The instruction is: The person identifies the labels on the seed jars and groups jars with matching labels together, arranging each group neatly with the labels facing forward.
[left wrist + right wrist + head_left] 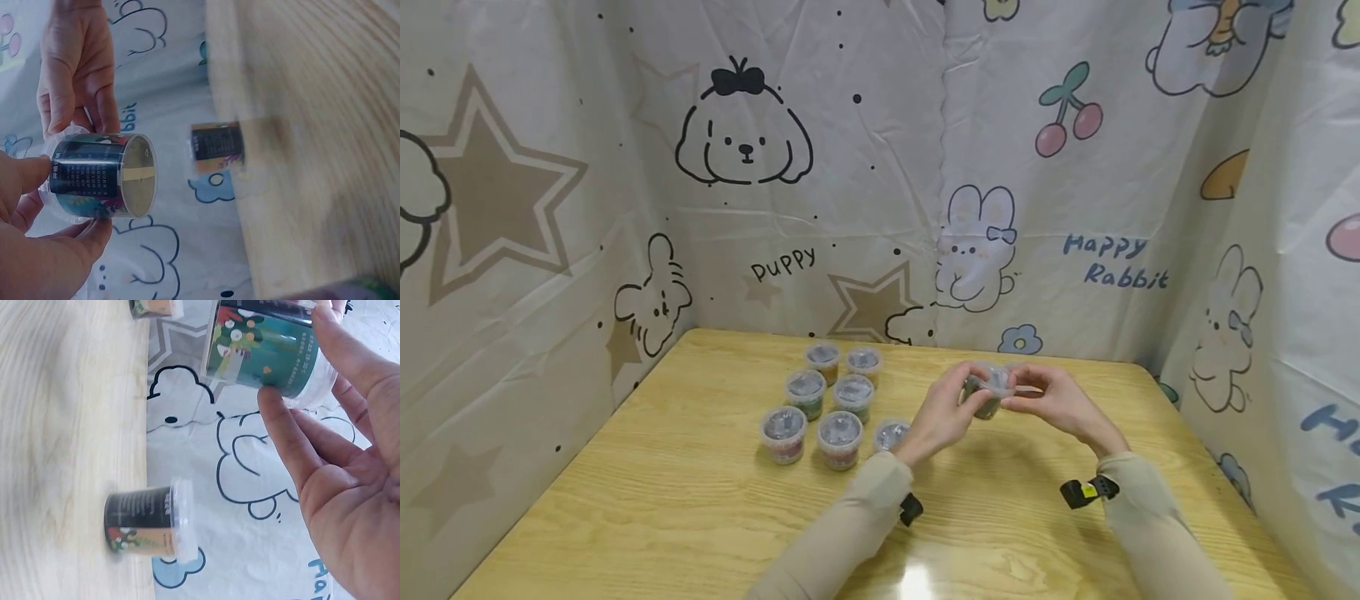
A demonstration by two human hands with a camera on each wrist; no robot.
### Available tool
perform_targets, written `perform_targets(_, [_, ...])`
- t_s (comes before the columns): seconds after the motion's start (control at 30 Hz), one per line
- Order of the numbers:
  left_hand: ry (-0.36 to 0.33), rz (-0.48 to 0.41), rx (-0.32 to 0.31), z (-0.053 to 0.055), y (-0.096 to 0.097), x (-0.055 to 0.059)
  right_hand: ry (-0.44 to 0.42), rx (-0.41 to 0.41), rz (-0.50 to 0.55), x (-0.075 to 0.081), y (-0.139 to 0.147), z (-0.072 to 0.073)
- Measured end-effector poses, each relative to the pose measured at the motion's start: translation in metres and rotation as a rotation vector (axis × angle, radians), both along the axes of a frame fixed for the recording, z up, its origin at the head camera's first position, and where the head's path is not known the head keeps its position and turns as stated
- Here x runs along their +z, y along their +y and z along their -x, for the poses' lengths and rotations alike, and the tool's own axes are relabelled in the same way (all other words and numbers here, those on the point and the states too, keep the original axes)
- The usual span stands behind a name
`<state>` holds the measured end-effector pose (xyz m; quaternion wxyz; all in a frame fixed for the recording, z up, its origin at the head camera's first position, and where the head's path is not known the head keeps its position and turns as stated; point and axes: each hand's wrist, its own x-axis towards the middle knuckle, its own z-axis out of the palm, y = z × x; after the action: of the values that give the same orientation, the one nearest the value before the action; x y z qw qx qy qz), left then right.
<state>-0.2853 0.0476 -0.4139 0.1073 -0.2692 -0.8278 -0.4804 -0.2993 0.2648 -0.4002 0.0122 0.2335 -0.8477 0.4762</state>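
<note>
Both hands hold one small round plastic tub (987,407) with a clear lid (998,380), raised above the back right of the table. My left hand (944,412) grips it from the left, thumb and fingers round the lid end in the left wrist view. From the other side, my right hand (1062,403) pinches it near the lid's edge. A green and dark printed label (269,353) wraps the tub's side. Its pale bottom (139,176) faces the camera in the left wrist view. The fingers hide part of the rim.
Several similar lidded tubs (840,439) stand in rows left of the hands; one (891,433) is partly behind the left wrist. Another tub, with an orange and dark label (140,519), stands near the table's (662,500) back edge. Printed cloth (865,167) hangs around the table.
</note>
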Motion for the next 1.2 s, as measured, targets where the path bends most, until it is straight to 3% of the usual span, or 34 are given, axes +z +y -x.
perform_targets(0.27, [-0.039,-0.112,-0.057,0.004,-0.014,0.007,-0.023,0.046,0.037,0.005,-0.008,0.003])
perform_targets(0.5, [-0.104,-0.1,-0.097,0.005,-0.025,0.017,-0.038,0.066,0.055,0.006,-0.016,0.003])
perform_targets(0.67, [-0.146,-0.152,-0.058,0.007,-0.031,0.021,-0.039,0.047,0.061,0.01,-0.023,0.003])
perform_targets(0.8, [-0.139,-0.2,-0.029,0.006,-0.034,0.023,-0.017,0.021,0.082,0.014,-0.027,0.003])
perform_targets(1.03, [-0.107,-0.239,-0.037,0.006,-0.039,0.022,-0.004,-0.044,0.195,0.02,-0.034,0.005])
perform_targets(1.2, [-0.125,-0.276,0.001,0.005,-0.041,0.022,-0.02,-0.067,0.257,0.022,-0.041,0.004])
